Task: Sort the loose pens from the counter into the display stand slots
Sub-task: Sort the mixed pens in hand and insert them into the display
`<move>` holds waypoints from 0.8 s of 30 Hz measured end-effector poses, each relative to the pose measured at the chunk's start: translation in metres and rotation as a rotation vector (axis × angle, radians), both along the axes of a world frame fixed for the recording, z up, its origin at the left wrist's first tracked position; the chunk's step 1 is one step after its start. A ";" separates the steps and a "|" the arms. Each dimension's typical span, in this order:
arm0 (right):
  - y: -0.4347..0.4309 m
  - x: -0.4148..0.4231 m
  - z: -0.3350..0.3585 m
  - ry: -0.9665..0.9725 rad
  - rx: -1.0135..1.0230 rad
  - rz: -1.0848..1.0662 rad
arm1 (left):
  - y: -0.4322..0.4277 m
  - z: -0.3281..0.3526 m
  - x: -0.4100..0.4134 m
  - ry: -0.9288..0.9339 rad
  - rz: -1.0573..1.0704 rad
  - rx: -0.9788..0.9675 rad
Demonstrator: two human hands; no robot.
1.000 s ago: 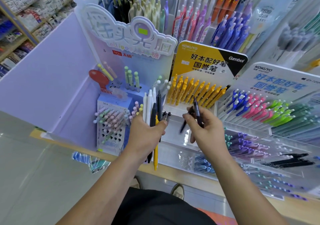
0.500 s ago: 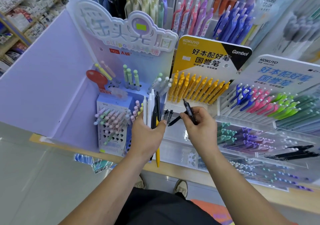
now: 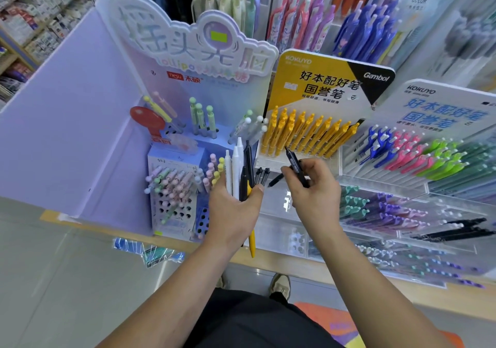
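My left hand [image 3: 232, 213] grips a bundle of pens [image 3: 239, 170], white, black and one yellow, held upright in front of the display stand. My right hand [image 3: 312, 190] holds two black pens [image 3: 295, 166]: one points up and back toward the yellow pens [image 3: 303, 135], the other angles left and down toward a few black pens [image 3: 262, 176] that stand in slots of the yellow Kokuyo stand [image 3: 330, 79]. The two hands are close together, just in front of the stand's lower row.
A lilac lollipop-pen stand [image 3: 174, 186] with a perforated block is at the left. Tiered clear trays [image 3: 402, 205] of coloured pens fill the right. Taller pen racks [image 3: 295, 12] rise behind. The wooden counter edge [image 3: 295, 264] runs below my hands.
My right hand has lowered and shifted left toward the slots with the black pens. One black pen now angles down to the left. My left hand has hardly moved.
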State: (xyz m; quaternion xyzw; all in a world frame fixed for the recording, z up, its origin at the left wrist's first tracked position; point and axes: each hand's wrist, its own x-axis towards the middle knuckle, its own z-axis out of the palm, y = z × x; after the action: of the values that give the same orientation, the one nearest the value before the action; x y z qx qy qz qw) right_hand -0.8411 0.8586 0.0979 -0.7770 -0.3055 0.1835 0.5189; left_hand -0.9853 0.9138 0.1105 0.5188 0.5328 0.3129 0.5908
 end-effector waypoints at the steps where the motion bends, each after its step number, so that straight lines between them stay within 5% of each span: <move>1: 0.001 0.000 0.000 -0.024 -0.013 0.017 | -0.001 0.001 0.000 -0.007 -0.001 -0.006; 14: 0.009 0.004 -0.016 -0.174 -0.110 0.167 | -0.003 0.004 0.001 -0.045 0.080 -0.071; 20: 0.010 0.005 -0.021 -0.023 -0.142 0.111 | -0.003 0.008 0.004 -0.027 0.074 -0.063; 24: 0.014 0.001 -0.015 -0.107 -0.204 0.108 | -0.003 0.009 0.006 -0.015 0.077 -0.067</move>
State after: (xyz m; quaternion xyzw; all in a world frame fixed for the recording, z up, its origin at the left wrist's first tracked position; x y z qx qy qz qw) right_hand -0.8403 0.8729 0.0833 -0.8168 -0.3539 0.1994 0.4096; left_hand -0.9797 0.9108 0.1199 0.4752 0.5581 0.3214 0.5995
